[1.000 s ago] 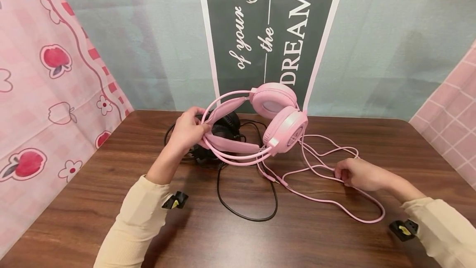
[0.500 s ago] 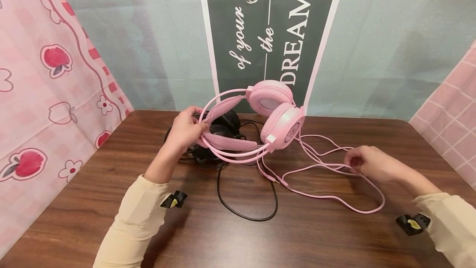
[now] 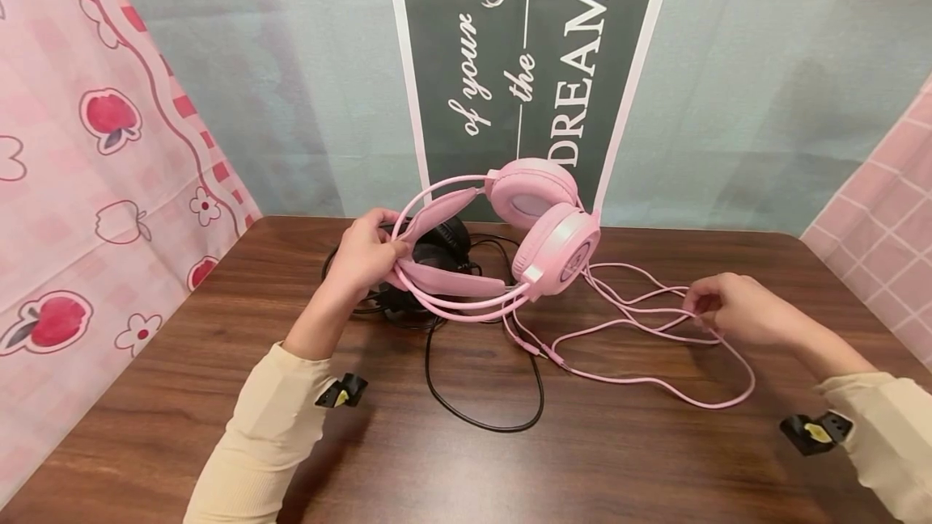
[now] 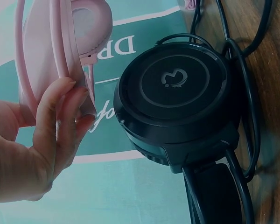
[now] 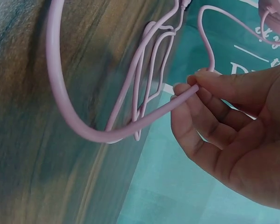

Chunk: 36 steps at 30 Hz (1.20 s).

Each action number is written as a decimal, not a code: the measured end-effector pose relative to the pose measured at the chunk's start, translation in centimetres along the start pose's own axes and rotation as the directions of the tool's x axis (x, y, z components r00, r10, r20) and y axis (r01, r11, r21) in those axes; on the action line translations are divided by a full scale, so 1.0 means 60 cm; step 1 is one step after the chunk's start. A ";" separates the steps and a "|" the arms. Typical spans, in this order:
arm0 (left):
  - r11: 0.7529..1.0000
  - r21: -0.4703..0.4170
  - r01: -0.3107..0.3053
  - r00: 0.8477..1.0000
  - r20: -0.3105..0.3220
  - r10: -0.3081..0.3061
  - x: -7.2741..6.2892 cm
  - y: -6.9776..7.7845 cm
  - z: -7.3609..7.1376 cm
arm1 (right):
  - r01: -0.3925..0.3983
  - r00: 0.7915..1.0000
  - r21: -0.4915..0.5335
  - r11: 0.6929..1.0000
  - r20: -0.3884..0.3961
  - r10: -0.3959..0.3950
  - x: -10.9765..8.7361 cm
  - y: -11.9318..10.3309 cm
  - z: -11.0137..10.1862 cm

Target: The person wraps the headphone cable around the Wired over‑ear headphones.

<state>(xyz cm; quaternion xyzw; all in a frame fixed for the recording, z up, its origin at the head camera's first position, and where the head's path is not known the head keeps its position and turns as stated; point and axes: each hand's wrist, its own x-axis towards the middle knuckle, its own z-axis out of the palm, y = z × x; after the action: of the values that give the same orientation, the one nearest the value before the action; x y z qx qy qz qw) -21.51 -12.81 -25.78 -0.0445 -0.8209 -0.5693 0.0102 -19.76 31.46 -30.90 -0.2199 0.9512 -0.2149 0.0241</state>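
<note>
My left hand [image 3: 364, 255] grips pink headphones [image 3: 564, 253] by the top of the headband, its fingers curled round the bands in the left wrist view. The two ear cups point away to the right, raised above the table. At the right, my right hand [image 3: 743, 310] pinches the pink cable [image 5: 149, 122] between thumb and fingertips; a loop of it hangs from the pinch. More of that cable lies in loose loops on the table between the hand and the ear cups. Behind the pink headband sit black headphones [image 4: 177, 88], partly hidden in the head view.
A black cable [image 3: 484, 429] loops forward from the black headphones on the wooden table [image 3: 466, 475]. Near its right side lies a pink plug end [image 3: 542, 356]. A grey-green cloth [image 3: 291, 103] hangs behind the table, with a pink patterned cloth [image 3: 109, 209] at the left.
My right hand has moved to the right and slightly away from me, drawing the pink cable along with it. The left hand and the pink headphones have shifted only slightly.
</note>
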 end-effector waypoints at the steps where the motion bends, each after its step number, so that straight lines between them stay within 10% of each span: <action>1: 1.000 0.002 0.000 1.000 0.001 0.000 0.000 0.000 -0.001 | 0.001 1.000 0.000 1.000 -0.002 -0.001 0.000 0.001 -0.001; 36: 0.999 0.039 -0.008 1.000 0.018 0.007 -0.006 -0.004 -0.002 | -0.070 0.997 0.014 0.997 -0.025 0.071 -0.009 -0.003 -0.019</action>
<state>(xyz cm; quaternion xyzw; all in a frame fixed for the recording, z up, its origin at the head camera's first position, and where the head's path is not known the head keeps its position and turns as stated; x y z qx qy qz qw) -21.19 -13.03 -25.95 -0.0522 -0.8317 -0.5528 0.0060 -19.35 32.04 -29.82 -0.1833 0.9572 -0.2230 0.0211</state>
